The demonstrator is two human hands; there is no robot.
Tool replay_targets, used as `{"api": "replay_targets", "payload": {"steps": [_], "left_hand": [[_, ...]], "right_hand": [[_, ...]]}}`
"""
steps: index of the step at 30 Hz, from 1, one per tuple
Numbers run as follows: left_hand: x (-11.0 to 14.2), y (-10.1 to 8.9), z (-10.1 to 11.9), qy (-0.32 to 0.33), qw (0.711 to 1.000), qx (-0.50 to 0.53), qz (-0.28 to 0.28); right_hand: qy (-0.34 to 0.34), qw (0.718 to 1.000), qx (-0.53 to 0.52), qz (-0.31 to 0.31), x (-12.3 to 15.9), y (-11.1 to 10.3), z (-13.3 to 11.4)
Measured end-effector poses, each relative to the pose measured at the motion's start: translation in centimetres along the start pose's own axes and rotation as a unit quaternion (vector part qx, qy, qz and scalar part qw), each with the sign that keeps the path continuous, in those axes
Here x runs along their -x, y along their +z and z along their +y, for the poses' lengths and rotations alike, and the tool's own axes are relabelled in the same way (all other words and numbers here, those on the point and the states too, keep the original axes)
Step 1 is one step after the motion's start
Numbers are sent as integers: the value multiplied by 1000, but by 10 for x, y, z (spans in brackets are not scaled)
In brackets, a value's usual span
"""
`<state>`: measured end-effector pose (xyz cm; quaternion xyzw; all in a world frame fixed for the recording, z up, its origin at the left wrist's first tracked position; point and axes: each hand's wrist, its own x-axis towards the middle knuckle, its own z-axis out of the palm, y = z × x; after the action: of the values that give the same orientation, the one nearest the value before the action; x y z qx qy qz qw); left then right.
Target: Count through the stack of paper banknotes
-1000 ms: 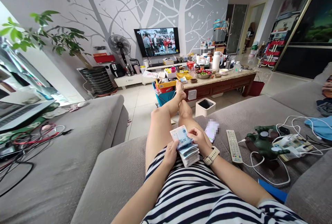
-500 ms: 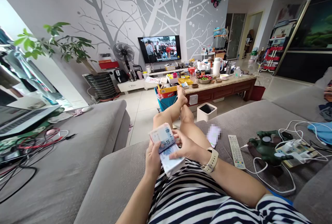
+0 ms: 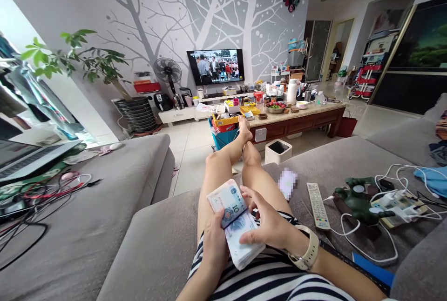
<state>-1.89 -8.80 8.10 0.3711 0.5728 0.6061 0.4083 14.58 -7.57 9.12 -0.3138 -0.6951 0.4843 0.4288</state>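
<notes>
A thick stack of banknotes (image 3: 228, 196) lies folded open above my lap, its upper part showing a bluish note marked 10. My left hand (image 3: 214, 240) is closed round the stack's left side, thumb pressed near the fold. Over the lower notes (image 3: 240, 243) is my right hand (image 3: 274, 226): its thumb rests on their face and its curved fingers reach the stack's right edge by the fold. Those fingertips are partly hidden. A pale watch (image 3: 307, 247) is strapped on my right wrist.
My outstretched legs reach a coffee table (image 3: 296, 122) crowded with items. To the right on the sofa lie a remote control (image 3: 318, 205), a dark green device (image 3: 359, 201) and white cables. A laptop (image 3: 31, 159) and tangled cords lie left. A bin (image 3: 278, 152) stands by the table.
Both hands and the banknotes have shifted right and slightly down, nearer my body. My right hand's fingers have lifted and arched more, while its thumb stays on the lower notes.
</notes>
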Motion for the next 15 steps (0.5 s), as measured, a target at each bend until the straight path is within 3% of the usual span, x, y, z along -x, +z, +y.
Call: {"api": "replay_targets", "payload": {"steps": [3, 6, 9, 15], "left_hand": [[2, 2, 2, -20, 1000, 5, -4], [4, 7, 0, -71, 993, 80, -59], [3, 9, -11, -100, 985, 112, -89], [3, 11, -20, -123, 972, 172, -107]], "right_hand": [[35, 996, -79, 19, -7, -2, 8], [61, 982, -148, 97, -17, -1, 20], [63, 975, -153, 151, -23, 2, 30], [59, 977, -145, 148, -22, 6, 39]]}}
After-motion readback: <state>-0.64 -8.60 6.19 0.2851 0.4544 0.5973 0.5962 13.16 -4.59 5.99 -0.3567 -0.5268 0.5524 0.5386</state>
